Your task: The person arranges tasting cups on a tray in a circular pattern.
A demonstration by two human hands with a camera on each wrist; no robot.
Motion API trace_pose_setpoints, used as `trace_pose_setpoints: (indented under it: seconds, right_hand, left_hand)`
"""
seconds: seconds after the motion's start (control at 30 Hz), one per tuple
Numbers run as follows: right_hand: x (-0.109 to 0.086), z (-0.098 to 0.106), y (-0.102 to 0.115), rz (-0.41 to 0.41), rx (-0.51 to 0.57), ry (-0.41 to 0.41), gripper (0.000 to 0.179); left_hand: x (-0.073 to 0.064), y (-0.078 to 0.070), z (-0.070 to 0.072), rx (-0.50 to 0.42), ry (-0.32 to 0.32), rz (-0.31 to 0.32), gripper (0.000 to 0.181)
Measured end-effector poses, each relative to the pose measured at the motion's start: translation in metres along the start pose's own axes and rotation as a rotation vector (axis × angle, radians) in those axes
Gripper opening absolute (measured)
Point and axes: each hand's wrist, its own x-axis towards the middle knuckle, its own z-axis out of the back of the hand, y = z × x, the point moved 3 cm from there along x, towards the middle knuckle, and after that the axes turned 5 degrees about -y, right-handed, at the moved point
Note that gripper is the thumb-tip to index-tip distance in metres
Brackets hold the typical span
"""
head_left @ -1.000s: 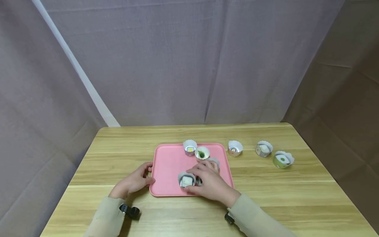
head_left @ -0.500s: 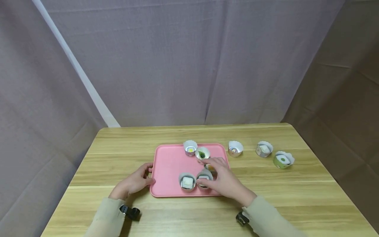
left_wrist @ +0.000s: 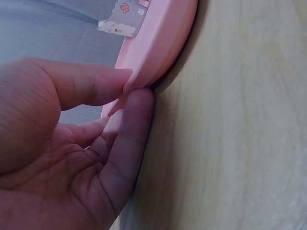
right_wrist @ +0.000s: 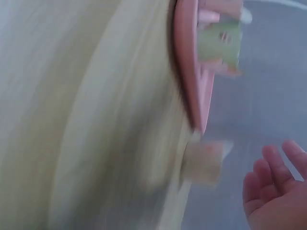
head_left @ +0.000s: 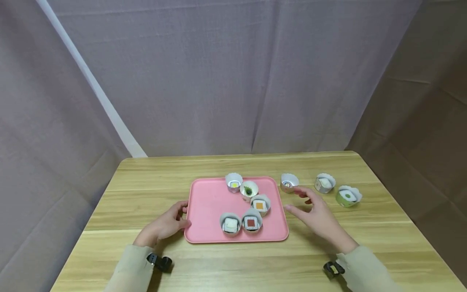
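Observation:
My left hand [head_left: 166, 221] pinches the left rim of the pink tray [head_left: 208, 202] between thumb and finger, plainly seen in the left wrist view. In the head view my right hand [head_left: 319, 215], fingers apart and holding nothing, hovers off the tray's right edge, close to a paper cup [head_left: 290, 182] on the table. Toward the tray's right and front stand several paper cups. Among them are a cup with an orange-centred sushi piece [head_left: 260, 205], one with a red-centred sushi piece [head_left: 251, 222] and one with a plain white piece [head_left: 230, 225].
At the tray's back are a cup with a yellow-centred piece [head_left: 234, 182] and a cup with something leafy green [head_left: 249, 190]. Farther right on the wooden table [head_left: 146, 174] stand a cup with a white piece [head_left: 325, 183] and a green cup [head_left: 348, 196].
My right hand has left the red-centred piece's cup at the tray's front and moved right, off the tray, toward the cup beside it. My left hand has stayed on the rim.

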Motion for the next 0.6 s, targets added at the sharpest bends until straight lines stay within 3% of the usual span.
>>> trace_pose_setpoints:
  seconds: [0.13,0.3,0.43,0.6]
  right_hand:
    - [-0.003,0.02,-0.017,-0.019,-0.038,-0.08,0.067]
    - [-0.004,0.047,-0.034,-0.068,-0.091,-0.24,0.074]
    - [-0.005,0.072,-0.048,-0.156,-0.12,-0.34,0.087]
    - [-0.003,0.094,-0.072,-0.342,-0.059,-0.353,0.098]
  left_hand:
    - [-0.002,-0.003,-0.001,-0.013,-0.011,0.031,0.064]
    - [-0.003,-0.004,-0.001,-0.019,-0.017,0.04,0.063]
    - [-0.003,-0.003,-0.001,-0.006,-0.025,0.049,0.062]
    - [-0.002,-0.003,-0.002,-0.015,-0.031,0.065,0.062]
